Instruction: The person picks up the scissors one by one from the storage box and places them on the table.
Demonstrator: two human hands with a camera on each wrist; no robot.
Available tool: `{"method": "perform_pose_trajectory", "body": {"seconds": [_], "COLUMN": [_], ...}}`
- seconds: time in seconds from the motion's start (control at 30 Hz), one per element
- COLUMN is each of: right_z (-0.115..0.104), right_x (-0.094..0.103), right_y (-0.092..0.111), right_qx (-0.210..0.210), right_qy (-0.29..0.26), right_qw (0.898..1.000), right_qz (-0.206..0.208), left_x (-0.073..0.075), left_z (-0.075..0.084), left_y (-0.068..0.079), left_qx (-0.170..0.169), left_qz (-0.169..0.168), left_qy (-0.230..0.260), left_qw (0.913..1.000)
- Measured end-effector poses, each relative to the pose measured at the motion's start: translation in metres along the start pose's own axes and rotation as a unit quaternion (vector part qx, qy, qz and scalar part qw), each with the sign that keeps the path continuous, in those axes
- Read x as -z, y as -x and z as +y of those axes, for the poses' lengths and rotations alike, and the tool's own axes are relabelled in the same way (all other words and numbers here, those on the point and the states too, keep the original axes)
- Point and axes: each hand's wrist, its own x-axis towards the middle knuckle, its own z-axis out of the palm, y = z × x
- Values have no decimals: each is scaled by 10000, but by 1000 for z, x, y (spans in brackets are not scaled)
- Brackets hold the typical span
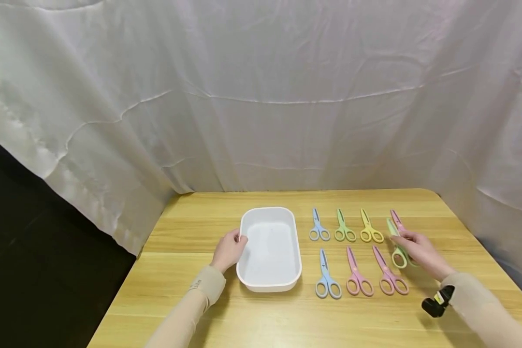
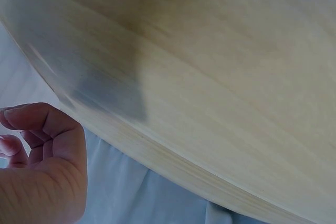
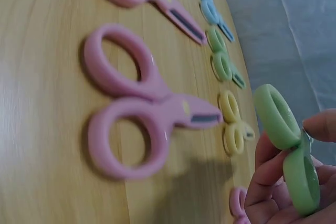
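Observation:
My left hand point(image 1: 230, 250) grips the left rim of a white plastic tray point(image 1: 269, 251) with nothing inside it. In the left wrist view the fingers point(image 2: 52, 121) are curled, and the tray is out of sight. Above the right side of the table, my right hand point(image 1: 422, 251) holds light green scissors point(image 1: 390, 227). The right wrist view shows their green handle loops point(image 3: 295, 179) raised off the wood, the blades largely hidden by the hand. Partly behind that hand lie pink scissors point(image 1: 396, 218).
On the wooden table point(image 1: 178, 290), blue point(image 1: 316, 220), green point(image 1: 341, 222) and yellow scissors point(image 1: 366, 221) form a back row. Nearer lie blue scissors point(image 1: 324, 266), pink scissors point(image 1: 353, 263) and another pink pair point(image 1: 382, 263). A pale curtain point(image 1: 287, 121) hangs behind.

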Motion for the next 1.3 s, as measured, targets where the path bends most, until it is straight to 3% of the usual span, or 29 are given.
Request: {"method": "perform_pose_trajectory", "body": {"seconds": [0.63,0.97,1.3], "right_z": [20,31,39], "right_x": [34,43,41], "right_y": [4,6,8], "right_qx": [-154,451,90], "right_qy": [705,611,1202], "right_qw": [9965,9929,9869], "right_qz": [-421,-916,-1068], "left_x": [2,3,2], "left_z": [4,3,2], "left_y": [3,3,1], "left_qx": [-13,-15,-55], "left_qz": [39,5,22], "left_qy": [-14,-8,-27], "left_qw": [10000,10000,10000]}}
